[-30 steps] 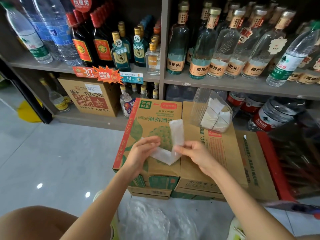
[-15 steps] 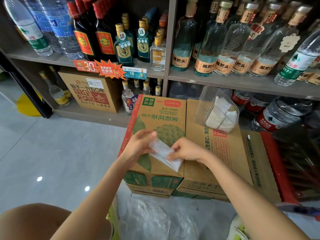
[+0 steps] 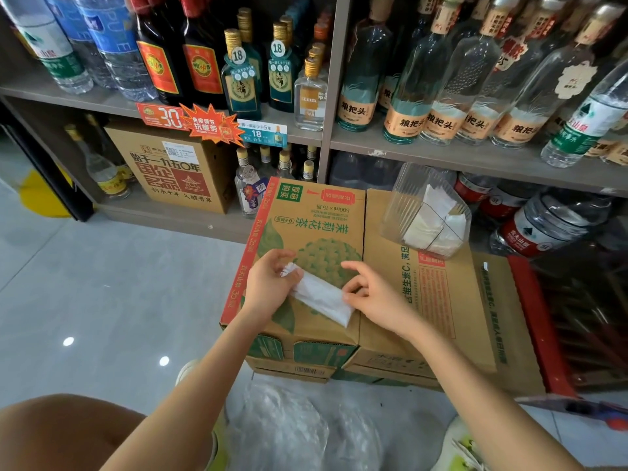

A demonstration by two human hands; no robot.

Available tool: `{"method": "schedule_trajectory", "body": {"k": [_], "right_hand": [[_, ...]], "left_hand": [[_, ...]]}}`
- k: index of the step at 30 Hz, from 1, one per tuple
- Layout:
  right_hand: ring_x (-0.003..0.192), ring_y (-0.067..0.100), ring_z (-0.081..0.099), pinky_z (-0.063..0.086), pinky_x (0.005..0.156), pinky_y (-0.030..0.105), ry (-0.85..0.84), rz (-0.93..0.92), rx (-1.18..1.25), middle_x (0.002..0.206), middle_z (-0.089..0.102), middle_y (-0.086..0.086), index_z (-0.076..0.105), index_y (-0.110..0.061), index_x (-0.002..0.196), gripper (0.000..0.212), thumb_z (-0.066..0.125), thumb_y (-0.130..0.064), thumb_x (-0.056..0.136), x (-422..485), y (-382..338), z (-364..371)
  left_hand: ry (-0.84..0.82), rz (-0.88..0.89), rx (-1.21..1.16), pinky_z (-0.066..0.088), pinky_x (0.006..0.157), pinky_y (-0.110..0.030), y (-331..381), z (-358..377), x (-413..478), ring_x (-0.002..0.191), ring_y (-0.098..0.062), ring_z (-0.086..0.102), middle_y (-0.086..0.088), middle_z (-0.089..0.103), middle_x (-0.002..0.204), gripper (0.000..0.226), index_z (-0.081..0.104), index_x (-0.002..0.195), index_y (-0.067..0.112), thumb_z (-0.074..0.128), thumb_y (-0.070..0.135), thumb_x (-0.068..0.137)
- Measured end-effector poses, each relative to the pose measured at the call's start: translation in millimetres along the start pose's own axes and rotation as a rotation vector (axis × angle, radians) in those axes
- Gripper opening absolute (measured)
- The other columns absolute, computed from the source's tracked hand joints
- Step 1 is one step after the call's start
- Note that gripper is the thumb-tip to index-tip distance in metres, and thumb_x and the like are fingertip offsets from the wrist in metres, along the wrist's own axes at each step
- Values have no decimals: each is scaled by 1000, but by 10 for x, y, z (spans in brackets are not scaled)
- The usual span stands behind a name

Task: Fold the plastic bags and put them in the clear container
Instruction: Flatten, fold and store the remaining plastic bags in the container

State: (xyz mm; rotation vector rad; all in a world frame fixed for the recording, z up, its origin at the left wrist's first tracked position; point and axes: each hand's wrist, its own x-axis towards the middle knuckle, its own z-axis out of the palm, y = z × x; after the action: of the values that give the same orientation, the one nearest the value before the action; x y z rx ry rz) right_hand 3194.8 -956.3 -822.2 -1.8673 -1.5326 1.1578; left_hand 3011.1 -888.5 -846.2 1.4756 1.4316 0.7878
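Head view | plastic bag [image 3: 323, 297]: the flap that stood up a second ago is now folded down, flat strip on tea carton [image 3: 306, 226] | left hand [image 3: 268, 287] and right hand [image 3: 370, 294] each pinch one end | clear container [image 3: 424, 215] just right of carton | fold probably almost finished
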Motion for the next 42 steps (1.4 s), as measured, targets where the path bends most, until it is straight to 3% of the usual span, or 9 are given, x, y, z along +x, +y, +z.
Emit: {"method": "schedule_trajectory", "body": {"k": [8,14,17,20,25,30,35,37,42], "right_hand": [[66,4,49,40,59,22,23,-100,-298,95,55,-9,26,-29,147,64,56,-12,93,77,-69,126],[80,14,58,52,73,36,-6,-80,-362,94,58,-6,25,-26,148,68,57,-10,90,132,-98,127],[83,14,59,52,76,37,-18,-89,-358,92,58,-7,26,-25,149,69,56,-8,89,149,-92,125],[82,13,59,52,75,37,-10,-107,-353,89,59,-8,28,-26,148,67,56,-8,89,161,-79,128],[71,6,52,47,71,31,20,-105,-285,91,55,-13,42,-26,141,53,55,-14,91,122,-44,109],[100,19,63,53,79,33,548,-396,-587,111,68,0,67,-13,116,36,43,-27,94,-72,101,238],[130,21,49,32,112,46,352,-310,-828,136,55,1,58,-13,130,56,16,-36,102,-142,363,501],[135,21,42,18,112,46,308,-259,-846,142,49,1,53,-12,135,64,4,-38,103,-133,401,504],[135,20,43,18,108,45,288,-227,-854,142,50,1,54,-12,133,59,9,-35,103,-155,377,496]], "left_hand": [[2,202,378,41,71,-24,-20,-102,21,92,-18,60,-1,67,101,30,65,117,14,67,15,87],[59,239,427,44,88,-36,-78,-171,32,97,-20,54,2,59,101,30,66,113,16,69,25,85],[132,574,578,41,100,-43,-130,-196,-73,114,-29,53,-8,62,120,35,67,115,11,51,29,90],[-158,831,765,16,118,-37,-217,-105,-201,138,-27,38,-8,49,143,46,57,132,11,38,33,97],[-319,764,906,9,117,-32,-409,13,-298,142,-25,28,-6,38,150,61,39,145,9,14,47,104],[-296,750,929,11,117,-32,-422,38,-295,141,-24,30,-6,40,149,60,41,144,8,18,45,104],[-267,730,902,6,118,-33,-418,48,-314,145,-26,22,-5,29,154,65,35,148,10,15,51,103],[-232,775,952,10,118,-40,-355,51,-344,144,-29,24,-8,31,153,65,39,146,8,15,51,103],[-317,826,1020,16,115,-40,-293,164,-418,141,-24,31,-8,41,149,67,42,143,6,14,51,103]]}}
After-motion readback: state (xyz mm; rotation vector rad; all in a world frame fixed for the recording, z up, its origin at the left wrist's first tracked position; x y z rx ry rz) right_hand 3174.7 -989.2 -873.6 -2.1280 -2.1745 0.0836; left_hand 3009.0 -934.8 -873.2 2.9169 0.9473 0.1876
